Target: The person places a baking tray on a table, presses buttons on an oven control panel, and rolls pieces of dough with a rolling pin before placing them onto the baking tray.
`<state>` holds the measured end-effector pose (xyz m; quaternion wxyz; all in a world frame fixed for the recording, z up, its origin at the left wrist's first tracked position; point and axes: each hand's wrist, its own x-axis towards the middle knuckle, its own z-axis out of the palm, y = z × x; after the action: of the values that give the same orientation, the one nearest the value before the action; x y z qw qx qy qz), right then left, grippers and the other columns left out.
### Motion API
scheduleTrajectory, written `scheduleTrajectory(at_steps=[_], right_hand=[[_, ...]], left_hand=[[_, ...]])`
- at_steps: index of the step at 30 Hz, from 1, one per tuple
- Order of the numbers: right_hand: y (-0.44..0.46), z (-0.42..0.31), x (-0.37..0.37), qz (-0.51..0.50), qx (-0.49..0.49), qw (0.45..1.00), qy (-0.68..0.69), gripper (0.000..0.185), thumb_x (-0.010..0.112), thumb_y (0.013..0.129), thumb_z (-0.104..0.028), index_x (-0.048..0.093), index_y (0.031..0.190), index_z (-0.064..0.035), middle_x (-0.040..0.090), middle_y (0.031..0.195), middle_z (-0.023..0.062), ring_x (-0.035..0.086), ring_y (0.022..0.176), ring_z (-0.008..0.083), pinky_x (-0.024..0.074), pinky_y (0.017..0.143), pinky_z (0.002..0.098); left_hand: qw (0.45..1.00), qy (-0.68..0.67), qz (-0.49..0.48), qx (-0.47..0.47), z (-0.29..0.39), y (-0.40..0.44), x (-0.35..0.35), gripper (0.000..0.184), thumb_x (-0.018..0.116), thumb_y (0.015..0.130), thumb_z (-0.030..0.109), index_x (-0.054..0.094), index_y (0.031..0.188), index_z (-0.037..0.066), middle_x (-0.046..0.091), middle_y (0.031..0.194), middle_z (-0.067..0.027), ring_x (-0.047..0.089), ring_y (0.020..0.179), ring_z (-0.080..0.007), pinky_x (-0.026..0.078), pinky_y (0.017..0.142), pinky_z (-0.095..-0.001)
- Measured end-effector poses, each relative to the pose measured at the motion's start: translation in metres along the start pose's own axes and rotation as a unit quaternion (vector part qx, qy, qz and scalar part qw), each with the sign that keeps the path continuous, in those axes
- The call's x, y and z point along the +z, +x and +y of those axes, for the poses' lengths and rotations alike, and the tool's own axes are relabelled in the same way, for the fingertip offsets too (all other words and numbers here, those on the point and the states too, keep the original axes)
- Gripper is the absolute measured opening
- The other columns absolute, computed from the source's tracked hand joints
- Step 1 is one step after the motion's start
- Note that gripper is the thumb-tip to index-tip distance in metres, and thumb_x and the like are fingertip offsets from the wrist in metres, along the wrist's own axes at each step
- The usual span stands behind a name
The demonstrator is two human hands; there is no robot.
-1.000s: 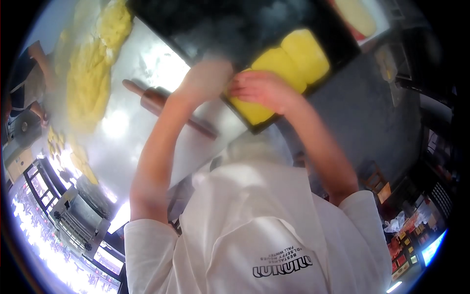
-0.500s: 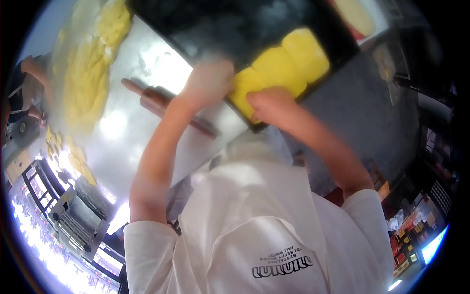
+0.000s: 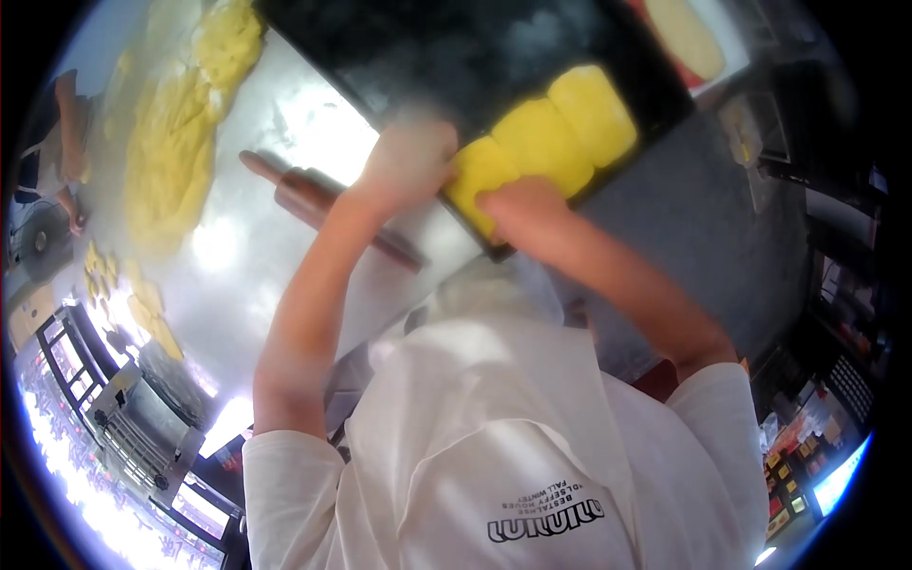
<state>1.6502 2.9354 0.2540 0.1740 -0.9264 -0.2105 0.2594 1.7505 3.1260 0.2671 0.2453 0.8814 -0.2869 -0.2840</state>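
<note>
A row of yellow dough pieces [image 3: 540,142] lies in the near corner of a black baking tray [image 3: 380,52], and they touch one another. My left hand [image 3: 410,163] is closed at the tray's left rim, with its curled fingers at the edge of the nearest dough piece [image 3: 482,171]. On the other side of that piece, my right hand [image 3: 527,211] is closed too, its thumb and fingers pinching the near edge of the dough. The fingertips of both hands are partly hidden. A wooden rolling pin [image 3: 313,199] lies beside my left forearm.
A large mass of yellow dough [image 3: 176,142] lies on the left of the metal table [image 3: 256,294]. Small dough pieces [image 3: 142,304] lie nearer. Another person's arm [image 3: 71,133] is at the far left. A white tray with a pale slab [image 3: 689,38] stands at the upper right.
My hands stay at the nearest dough piece, the right one shifted slightly. The view has moved a little. The other person's arm at the left has changed position.
</note>
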Motion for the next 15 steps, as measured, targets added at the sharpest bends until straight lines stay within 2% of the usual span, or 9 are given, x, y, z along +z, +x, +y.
scheduleTrajectory(at_steps=[1,7,10,13,15], right_hand=[[0.001,-0.001,-0.001,-0.008,-0.006,1.0,-0.008,0.011,0.076,0.072,-0.015,0.071,0.079,-0.0087,0.072,0.075,0.0102,0.072,0.077,0.033,0.0533,0.065,0.0443],[0.004,0.01,-0.014,-0.066,-0.04,0.997,-0.018,0.017,0.079,0.073,-0.019,0.071,0.084,-0.0095,0.073,0.082,0.0111,0.072,0.084,0.0324,0.0531,0.07,0.0437],[-0.004,0.03,-0.049,0.016,0.039,0.988,0.149,0.022,0.081,0.072,-0.021,0.069,0.086,-0.0086,0.072,0.083,0.0116,0.07,0.085,0.0344,0.0523,0.071,0.0449],[-0.009,0.045,-0.06,0.025,0.058,0.993,0.095,0.026,0.082,0.071,-0.023,0.068,0.086,-0.0072,0.071,0.081,0.0121,0.069,0.083,0.0362,0.0516,0.071,0.0466],[-0.01,0.049,-0.05,0.019,0.033,0.998,0.041,0.027,0.083,0.07,-0.023,0.068,0.086,-0.0069,0.07,0.081,0.0127,0.069,0.083,0.0362,0.0517,0.071,0.047]], left_hand=[[0.999,0.004,-0.025,-0.024,0.002,0.0,-0.003,0.016,0.07,0.09,0.017,0.072,0.096,0.003,0.071,0.095,-0.0144,0.067,0.092,-0.0288,0.053,0.085,-0.0384],[1.0,-0.003,-0.014,-0.016,-0.002,-0.003,-0.002,0.015,0.068,0.093,0.016,0.072,0.097,0.003,0.071,0.096,-0.0151,0.067,0.089,-0.029,0.054,0.083,-0.0381],[0.999,-0.016,0.028,-0.017,0.002,-0.007,0.002,0.012,0.068,0.092,0.014,0.072,0.096,0.003,0.07,0.095,-0.0149,0.067,0.087,-0.0294,0.055,0.08,-0.0377],[0.99,0.048,0.128,0.044,-0.003,-0.011,0.017,0.017,0.068,0.084,0.005,0.069,0.1,0.004,0.07,0.097,-0.0142,0.066,0.088,-0.0352,0.052,0.078,-0.0408],[0.981,0.071,0.156,0.091,-0.001,-0.019,0.025,0.019,0.068,0.084,0.003,0.069,0.103,0.005,0.069,0.105,-0.013,0.065,0.095,-0.0352,0.052,0.082,-0.0419]])
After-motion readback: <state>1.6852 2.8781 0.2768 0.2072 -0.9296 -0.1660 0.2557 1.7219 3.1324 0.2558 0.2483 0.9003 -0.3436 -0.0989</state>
